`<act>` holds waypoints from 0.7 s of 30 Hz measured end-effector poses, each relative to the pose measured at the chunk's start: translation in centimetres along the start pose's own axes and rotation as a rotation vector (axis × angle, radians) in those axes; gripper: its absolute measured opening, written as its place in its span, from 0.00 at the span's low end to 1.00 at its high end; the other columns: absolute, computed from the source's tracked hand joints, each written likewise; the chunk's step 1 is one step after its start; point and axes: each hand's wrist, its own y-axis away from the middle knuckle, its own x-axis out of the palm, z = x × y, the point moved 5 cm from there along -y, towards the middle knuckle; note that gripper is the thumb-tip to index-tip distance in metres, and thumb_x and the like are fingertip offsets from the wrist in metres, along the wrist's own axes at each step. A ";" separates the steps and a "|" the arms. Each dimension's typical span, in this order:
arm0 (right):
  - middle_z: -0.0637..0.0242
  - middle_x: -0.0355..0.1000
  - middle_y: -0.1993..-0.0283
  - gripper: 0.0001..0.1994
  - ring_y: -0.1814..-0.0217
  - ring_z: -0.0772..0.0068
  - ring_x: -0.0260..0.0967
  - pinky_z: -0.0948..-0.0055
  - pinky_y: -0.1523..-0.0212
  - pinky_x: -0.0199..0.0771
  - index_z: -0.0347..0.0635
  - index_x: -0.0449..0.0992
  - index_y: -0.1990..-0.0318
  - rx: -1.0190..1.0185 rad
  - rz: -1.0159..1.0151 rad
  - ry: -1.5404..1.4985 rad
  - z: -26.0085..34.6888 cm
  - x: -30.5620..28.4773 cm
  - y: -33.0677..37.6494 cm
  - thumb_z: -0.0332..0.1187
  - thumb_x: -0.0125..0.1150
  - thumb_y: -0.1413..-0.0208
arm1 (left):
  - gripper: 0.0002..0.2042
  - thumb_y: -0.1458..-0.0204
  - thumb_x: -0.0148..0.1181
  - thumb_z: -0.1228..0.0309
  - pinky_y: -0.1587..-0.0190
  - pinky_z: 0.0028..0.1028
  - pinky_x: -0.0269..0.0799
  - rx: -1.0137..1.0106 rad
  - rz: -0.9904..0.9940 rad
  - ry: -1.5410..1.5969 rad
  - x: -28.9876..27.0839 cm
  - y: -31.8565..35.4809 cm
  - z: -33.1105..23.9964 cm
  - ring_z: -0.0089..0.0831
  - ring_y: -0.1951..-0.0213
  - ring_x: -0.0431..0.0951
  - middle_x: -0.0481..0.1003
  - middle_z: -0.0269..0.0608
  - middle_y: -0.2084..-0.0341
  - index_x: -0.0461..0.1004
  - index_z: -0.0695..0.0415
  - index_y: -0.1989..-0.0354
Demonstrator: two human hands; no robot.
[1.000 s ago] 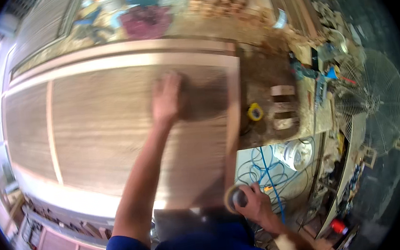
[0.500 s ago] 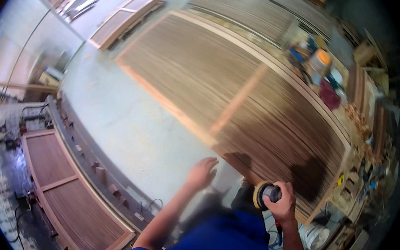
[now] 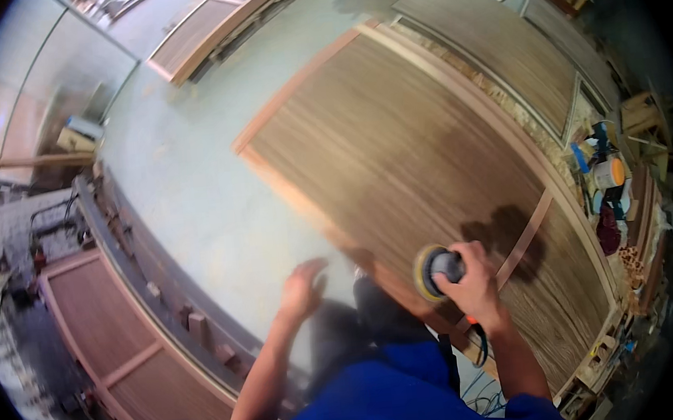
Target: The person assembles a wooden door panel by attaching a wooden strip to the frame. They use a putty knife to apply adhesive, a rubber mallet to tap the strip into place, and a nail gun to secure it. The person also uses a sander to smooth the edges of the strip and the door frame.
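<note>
My right hand (image 3: 473, 282) is wrapped round a round power sander (image 3: 438, 271) with a dark grey body and a yellow-edged pad. The sander is tilted, pad toward the left, over the near left part of a large wooden panel door (image 3: 394, 133). Whether its pad touches the wood I cannot tell. A cord trails from it below my wrist. My left hand (image 3: 303, 289) holds nothing; its slightly blurred fingers are loosely bent and apart, over the floor left of the door. The door has brown striped panels, a lighter frame and a crossbar (image 3: 525, 241).
On the left, another framed panel (image 3: 113, 309) lies beside a metal rail with clamps (image 3: 140, 251). More panels (image 3: 490, 44) lie at the far right. A tub with an orange lid (image 3: 609, 173), rags and wood scraps crowd the right side. One frame (image 3: 216, 20) rests at the back.
I have moved forward along the door, and its crossbar now shows nearer my right side. The sander has travelled with my right hand over the door. My left hand has drawn back left.
</note>
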 end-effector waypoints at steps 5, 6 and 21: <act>0.52 0.71 0.52 0.26 0.52 0.43 0.76 0.52 0.52 0.78 0.44 0.75 0.46 -0.136 -0.040 -0.002 6.7 0.9 -17.1 0.34 0.78 0.52 | 0.15 0.40 0.61 0.72 0.38 0.43 0.74 0.092 -0.055 -0.024 -9.8 -18.6 1.4 0.50 0.41 0.77 0.79 0.47 0.43 0.80 0.55 0.44; 0.52 0.71 0.51 0.26 0.52 0.42 0.76 0.52 0.52 0.79 0.44 0.74 0.45 -0.085 -0.064 0.031 6.8 1.2 -21.2 0.34 0.77 0.51 | 0.15 0.40 0.61 0.72 0.38 0.44 0.74 0.138 -0.081 -0.041 -11.1 -23.1 2.4 0.50 0.41 0.77 0.79 0.47 0.43 0.80 0.55 0.44; 0.50 0.69 0.45 0.18 0.53 0.39 0.78 0.47 0.52 0.83 0.51 0.73 0.46 0.115 -0.203 0.419 1.4 11.8 -67.0 0.41 0.69 0.42 | 0.18 0.29 0.49 0.62 0.40 0.48 0.70 0.202 0.101 -0.066 -7.8 -63.7 3.7 0.56 0.43 0.75 0.78 0.53 0.46 0.73 0.61 0.40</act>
